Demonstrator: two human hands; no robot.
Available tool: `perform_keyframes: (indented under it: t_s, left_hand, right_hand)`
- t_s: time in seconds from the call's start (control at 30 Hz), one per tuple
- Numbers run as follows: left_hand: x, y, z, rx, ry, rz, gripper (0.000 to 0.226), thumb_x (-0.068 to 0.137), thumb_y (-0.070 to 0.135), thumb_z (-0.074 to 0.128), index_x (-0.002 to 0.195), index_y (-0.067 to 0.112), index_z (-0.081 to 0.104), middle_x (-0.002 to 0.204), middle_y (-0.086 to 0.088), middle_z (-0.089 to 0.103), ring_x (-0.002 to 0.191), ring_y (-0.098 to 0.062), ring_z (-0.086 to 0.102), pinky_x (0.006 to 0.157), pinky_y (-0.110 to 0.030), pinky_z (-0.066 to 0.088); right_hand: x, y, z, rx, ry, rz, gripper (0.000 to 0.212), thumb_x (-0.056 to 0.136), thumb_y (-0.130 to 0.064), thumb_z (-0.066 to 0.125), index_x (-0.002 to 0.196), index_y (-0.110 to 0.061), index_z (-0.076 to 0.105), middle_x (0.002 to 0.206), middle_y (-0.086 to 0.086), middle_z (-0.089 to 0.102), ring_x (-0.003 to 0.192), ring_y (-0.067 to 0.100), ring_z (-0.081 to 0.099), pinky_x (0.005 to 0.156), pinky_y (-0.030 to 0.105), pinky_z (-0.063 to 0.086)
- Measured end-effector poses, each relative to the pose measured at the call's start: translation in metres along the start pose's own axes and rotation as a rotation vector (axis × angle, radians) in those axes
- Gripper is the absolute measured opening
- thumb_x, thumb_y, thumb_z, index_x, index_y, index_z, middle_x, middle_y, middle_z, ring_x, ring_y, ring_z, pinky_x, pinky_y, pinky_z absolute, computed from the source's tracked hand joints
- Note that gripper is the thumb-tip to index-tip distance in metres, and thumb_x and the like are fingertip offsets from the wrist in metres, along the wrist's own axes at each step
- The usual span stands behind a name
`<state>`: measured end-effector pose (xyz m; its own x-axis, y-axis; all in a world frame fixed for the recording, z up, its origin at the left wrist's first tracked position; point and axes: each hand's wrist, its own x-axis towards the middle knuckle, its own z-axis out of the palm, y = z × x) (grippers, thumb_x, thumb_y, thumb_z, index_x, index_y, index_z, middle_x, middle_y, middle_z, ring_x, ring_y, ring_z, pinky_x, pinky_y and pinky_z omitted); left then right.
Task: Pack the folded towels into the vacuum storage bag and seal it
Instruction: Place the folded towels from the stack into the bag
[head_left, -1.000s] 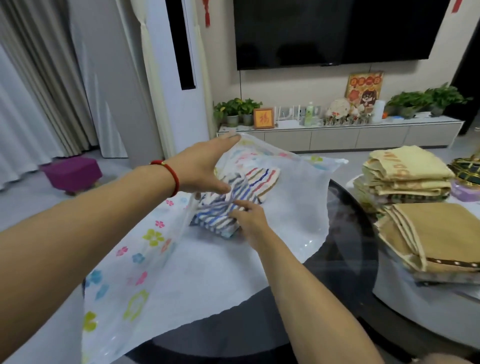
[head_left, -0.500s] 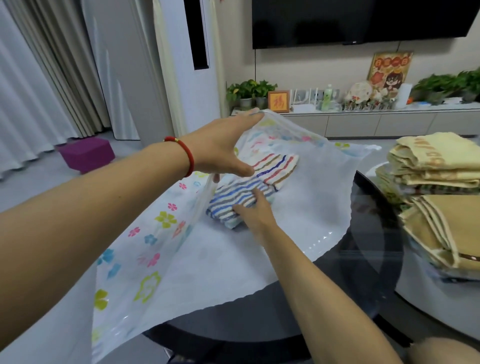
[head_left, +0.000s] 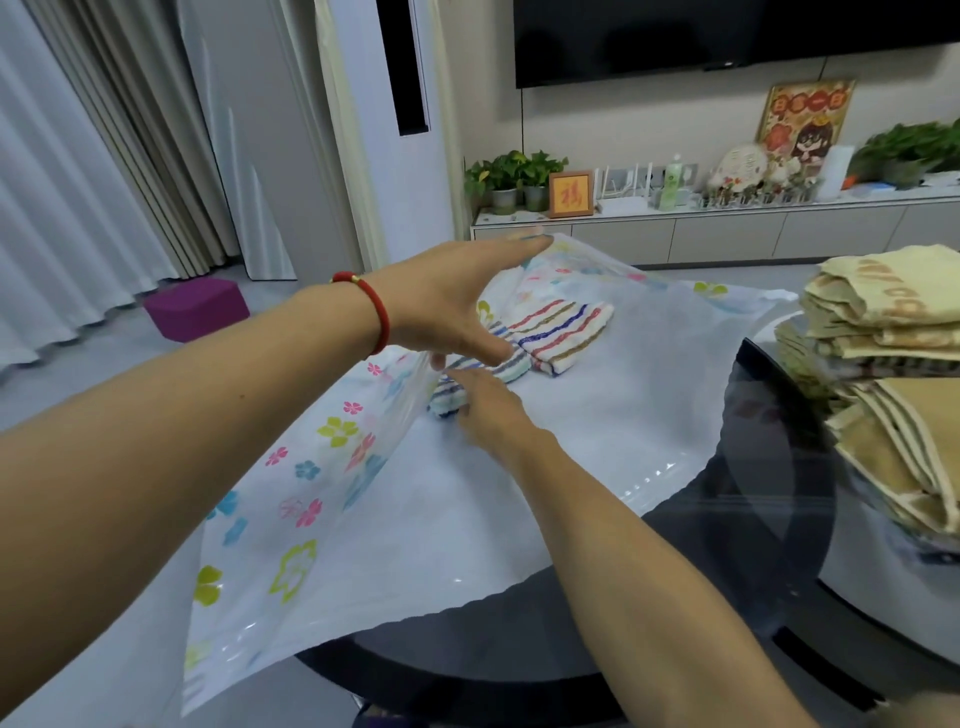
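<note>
Across the dark glass table, the left hand is lifting the flowered plastic bag with spread fingers; the right hand, seemingly pinching the striped folded towel, risks unfolding it.

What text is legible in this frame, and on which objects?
"福", blurred but likely: gold character on the small orange framed plaque on the white TV cabinet.
Red characters across the top of the cartoon poster: too blurred to read.
Orange lettering on the top folded yellow towel: partial, unreadable.
Green bottle label: too small.
</note>
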<state>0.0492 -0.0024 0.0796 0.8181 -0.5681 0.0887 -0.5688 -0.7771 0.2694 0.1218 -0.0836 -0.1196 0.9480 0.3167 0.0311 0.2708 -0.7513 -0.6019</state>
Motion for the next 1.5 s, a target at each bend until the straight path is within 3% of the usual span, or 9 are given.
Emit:
perform_keyframes:
  t_s: [0.1, 0.33, 0.47, 0.6, 0.77, 0.9, 1.1, 1.37, 1.5]
  left_hand:
    - [0.0, -0.001, -0.003, 0.048, 0.013, 0.004, 0.106, 0.078, 0.023, 0.081, 0.158, 0.03, 0.012, 0.163, 0.007, 0.02, 0.108, -0.014, 0.033, 0.051, 0.006, 0.037]
    - [-0.004, 0.005, -0.001, 0.103, -0.017, -0.011, 0.102, 0.08, 0.02, 0.078, 0.158, 0.027, 0.013, 0.164, 0.009, 0.017, 0.114, -0.016, 0.027, 0.057, 0.008, 0.035]
    - [-0.005, 0.007, 0.005, 0.203, 0.014, 0.005, 0.102, 0.08, 0.033, 0.078, 0.158, 0.026, 0.012, 0.165, 0.012, 0.011, 0.116, -0.014, 0.04, 0.075, 0.001, 0.037]
    - [-0.002, 0.014, 0.02, 0.278, 0.016, 0.004, 0.101, 0.081, 0.047, 0.074, 0.158, 0.027, 0.012, 0.165, 0.007, 0.012, 0.146, -0.021, 0.029, 0.118, -0.041, 0.029]
    - [-0.002, 0.019, 0.035, 0.275, 0.08, -0.025, 0.096, 0.081, 0.05, 0.07, 0.157, 0.029, 0.016, 0.163, 0.004, 0.022, 0.143, -0.024, 0.034, 0.115, -0.045, 0.034]
    - [0.004, 0.024, 0.041, 0.277, 0.103, -0.043, 0.094, 0.081, 0.054, 0.068, 0.156, 0.029, 0.019, 0.162, 0.002, 0.028, 0.142, -0.026, 0.037, 0.113, -0.047, 0.036]
    - [0.011, 0.026, 0.048, 0.261, 0.109, -0.076, 0.091, 0.082, 0.057, 0.067, 0.155, 0.031, 0.019, 0.16, 0.003, 0.03, 0.139, -0.028, 0.04, 0.112, -0.049, 0.037]
    - [0.011, 0.027, 0.054, 0.227, 0.093, -0.086, 0.089, 0.083, 0.058, 0.066, 0.155, 0.033, 0.019, 0.16, 0.004, 0.031, 0.137, -0.027, 0.041, 0.112, -0.044, 0.037]
    - [0.01, 0.029, 0.054, 0.266, 0.098, -0.104, 0.087, 0.084, 0.051, 0.068, 0.155, 0.034, 0.02, 0.155, -0.002, 0.037, 0.134, -0.028, 0.043, 0.106, -0.044, 0.04]
  right_hand:
    - [0.002, 0.01, 0.012, -0.176, 0.16, -0.012, 0.054, 0.097, -0.018, 0.054, 0.15, -0.026, 0.048, 0.15, 0.012, 0.047, 0.135, 0.035, 0.046, 0.109, 0.048, 0.042]
    - [0.007, 0.004, 0.015, -0.27, -0.152, -0.048, 0.066, 0.105, -0.02, 0.036, 0.165, -0.03, 0.009, 0.172, 0.002, 0.014, 0.158, 0.026, 0.009, 0.124, 0.064, -0.003]
    - [-0.032, 0.024, -0.015, -0.212, -0.101, -0.152, 0.061, 0.102, -0.017, 0.044, 0.16, -0.032, 0.031, 0.169, 0.0, 0.027, 0.154, 0.026, 0.024, 0.126, 0.057, 0.014]
    - [-0.095, 0.069, -0.068, -0.282, -0.074, -0.21, 0.046, 0.105, -0.021, 0.049, 0.149, -0.036, 0.049, 0.165, -0.005, 0.036, 0.146, 0.021, 0.04, 0.122, 0.043, 0.031]
    - [-0.187, 0.139, -0.154, -0.375, 0.174, -0.123, 0.022, 0.094, -0.022, 0.058, 0.109, -0.025, 0.073, 0.123, -0.005, 0.065, 0.092, 0.02, 0.068, 0.084, 0.039, 0.055]
    - [-0.234, 0.211, -0.219, -0.498, 0.529, 0.21, 0.019, 0.091, -0.025, 0.057, 0.096, -0.016, 0.073, 0.103, 0.008, 0.068, 0.094, 0.034, 0.064, 0.076, 0.042, 0.053]
    - [-0.247, 0.29, -0.268, -0.49, 0.321, 0.87, 0.044, 0.106, -0.036, 0.035, 0.148, -0.027, 0.045, 0.153, 0.023, 0.035, 0.141, 0.045, 0.031, 0.114, 0.058, 0.028]
    - [-0.245, 0.299, -0.285, -0.338, 0.31, 0.939, 0.061, 0.087, -0.043, 0.065, 0.144, -0.04, 0.043, 0.145, 0.019, 0.05, 0.134, 0.044, 0.046, 0.112, 0.055, 0.036]
    - [-0.242, 0.291, -0.295, -0.154, 0.333, 0.826, 0.056, 0.077, -0.022, 0.085, 0.122, -0.029, 0.053, 0.129, 0.018, 0.059, 0.108, 0.036, 0.056, 0.094, 0.043, 0.049]
